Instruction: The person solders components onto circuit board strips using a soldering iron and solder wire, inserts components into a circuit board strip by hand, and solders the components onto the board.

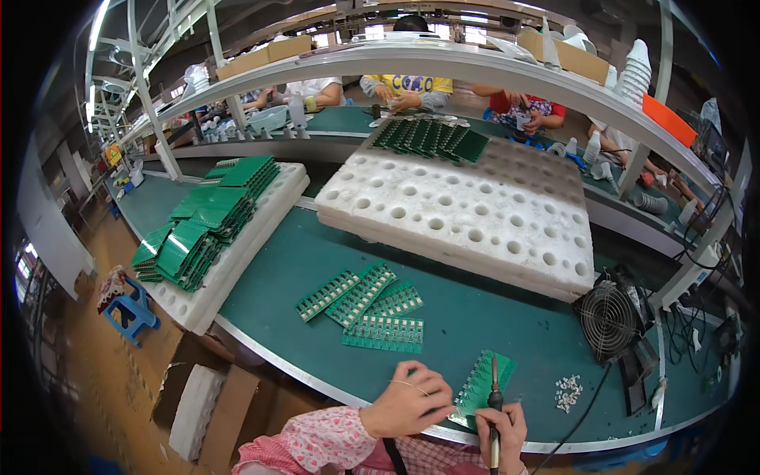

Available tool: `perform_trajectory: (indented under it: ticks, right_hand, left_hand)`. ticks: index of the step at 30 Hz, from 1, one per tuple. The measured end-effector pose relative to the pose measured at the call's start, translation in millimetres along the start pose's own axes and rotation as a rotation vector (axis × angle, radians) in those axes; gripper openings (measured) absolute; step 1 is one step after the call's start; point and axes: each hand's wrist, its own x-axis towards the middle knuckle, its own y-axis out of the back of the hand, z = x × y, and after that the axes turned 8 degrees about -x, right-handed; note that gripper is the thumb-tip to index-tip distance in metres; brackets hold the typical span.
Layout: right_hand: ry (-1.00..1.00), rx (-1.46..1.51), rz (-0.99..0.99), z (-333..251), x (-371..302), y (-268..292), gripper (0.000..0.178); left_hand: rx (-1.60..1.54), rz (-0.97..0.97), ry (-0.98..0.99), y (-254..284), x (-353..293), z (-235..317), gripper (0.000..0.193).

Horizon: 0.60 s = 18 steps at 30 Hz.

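Fingers of right hand [504, 427]: closed round a slim, dark-handled, pen-shaped soldering iron [495, 398], metal tip pointing away from the body.
Fingers of left hand [408, 402]: loosely bent, at the near-left end of the board; whether they grip or touch it, cannot tell.
Board: rectangular green circuit board [473, 388], flat on the dark green bench top [514, 324], partly behind the iron.
Loose boards: four green strips with pale components [361, 296], overlapping, beyond left hand.
Right of iron: small heap of tiny white parts [568, 393].
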Motion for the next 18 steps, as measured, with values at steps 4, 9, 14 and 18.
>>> perform_trajectory:
  ticks: [4, 9, 14, 18]
  right_hand:
    - [-0.083, 0.028, 0.126, 6.7, -0.7, 4.9, 0.022]
    - [-0.333, 0.251, 0.222, 7.2, -11.8, 6.5, 0.011]
    - [-0.504, 0.395, 0.275, 7.0, -24.0, 3.6, 0.018]
    - [-0.542, 0.520, 0.356, 15.4, -39.2, 1.1, 0.016]
  left_hand:
    - [0.037, -0.017, 0.051, 16.7, 16.2, -29.7, 0.012]
    - [-0.126, -0.114, 0.013, 14.0, 59.2, -63.4, 0.013]
    - [-0.285, -0.181, -0.019, -7.2, 67.7, -69.9, 0.018]
    - [-0.345, -0.219, -0.037, -9.3, 54.2, -70.8, 0.022]
